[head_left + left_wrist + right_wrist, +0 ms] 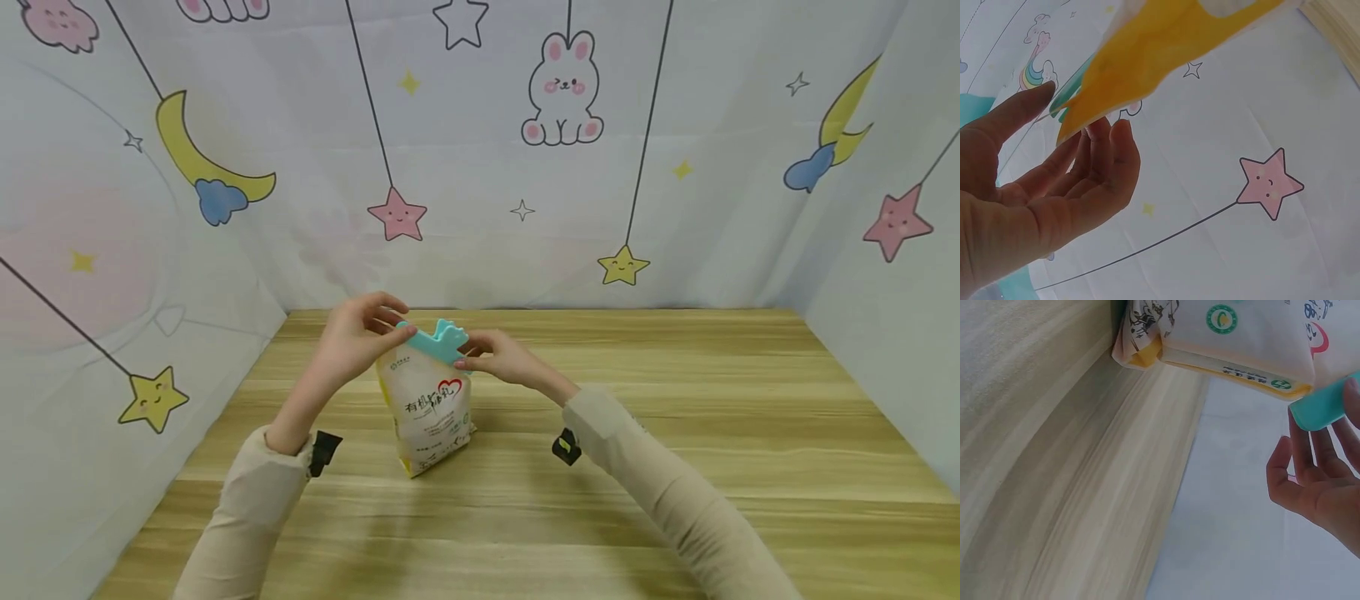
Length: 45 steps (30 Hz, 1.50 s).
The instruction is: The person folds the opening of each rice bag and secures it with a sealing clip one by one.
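A white and yellow bag [432, 412] with dark printed characters and a red heart outline stands on the wooden table, leaning slightly. Across its top edge lies a turquoise bag clip [429, 342] with a shaped, bumpy piece on its upper side. My left hand [358, 335] pinches the clip's left end at the bag's top corner, thumb in front and fingers behind. At the clip's other end [1322, 406], my right hand [501, 357] pinches it between thumb and fingers. In the left wrist view the bag's yellow side [1141, 59] hides part of the clip.
The wooden table [637, 517] reaches back to a pale fabric backdrop [480, 150] printed with stars, moons and a rabbit. Fabric also rises at the left and right sides. Small dark devices sit at both wrists.
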{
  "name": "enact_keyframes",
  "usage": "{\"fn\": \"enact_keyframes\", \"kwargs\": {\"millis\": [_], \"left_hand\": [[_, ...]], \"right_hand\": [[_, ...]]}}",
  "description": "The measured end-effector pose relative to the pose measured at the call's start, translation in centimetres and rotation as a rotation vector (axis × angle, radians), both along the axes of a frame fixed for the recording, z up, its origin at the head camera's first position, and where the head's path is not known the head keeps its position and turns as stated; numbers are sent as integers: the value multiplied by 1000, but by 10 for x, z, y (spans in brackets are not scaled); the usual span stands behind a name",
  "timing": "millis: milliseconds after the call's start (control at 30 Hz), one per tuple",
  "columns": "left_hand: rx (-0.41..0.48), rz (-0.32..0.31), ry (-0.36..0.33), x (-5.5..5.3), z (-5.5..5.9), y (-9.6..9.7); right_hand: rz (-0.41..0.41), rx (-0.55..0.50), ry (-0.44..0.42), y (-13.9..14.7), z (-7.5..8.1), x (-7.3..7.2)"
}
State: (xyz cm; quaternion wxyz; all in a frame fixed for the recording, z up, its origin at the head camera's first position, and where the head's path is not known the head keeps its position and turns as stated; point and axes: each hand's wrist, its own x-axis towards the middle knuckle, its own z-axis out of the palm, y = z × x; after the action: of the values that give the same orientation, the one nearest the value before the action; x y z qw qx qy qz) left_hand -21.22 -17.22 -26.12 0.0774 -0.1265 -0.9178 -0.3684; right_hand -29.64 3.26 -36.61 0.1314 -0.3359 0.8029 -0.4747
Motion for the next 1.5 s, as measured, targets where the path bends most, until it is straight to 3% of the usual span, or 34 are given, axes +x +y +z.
{"fn": "enact_keyframes", "kwargs": {"millis": [433,633,833,1267,1500], "left_hand": [[-37,-16,-39,-4,1,1],[-60,-28,-36,-3,3,0],[-69,-19,-53,-3,5,1],[-78,23,-132,-8,14,1],[-82,38,-106,-11,11,0]], "right_hand": [[-65,-149,11,7,-16,1],[-148,-78,96,5,-18,5],[-205,-40,113,4,-15,11],[-218,-101,44,-1,-16,9],[-247,-119,3,-5,-17,8]]}}
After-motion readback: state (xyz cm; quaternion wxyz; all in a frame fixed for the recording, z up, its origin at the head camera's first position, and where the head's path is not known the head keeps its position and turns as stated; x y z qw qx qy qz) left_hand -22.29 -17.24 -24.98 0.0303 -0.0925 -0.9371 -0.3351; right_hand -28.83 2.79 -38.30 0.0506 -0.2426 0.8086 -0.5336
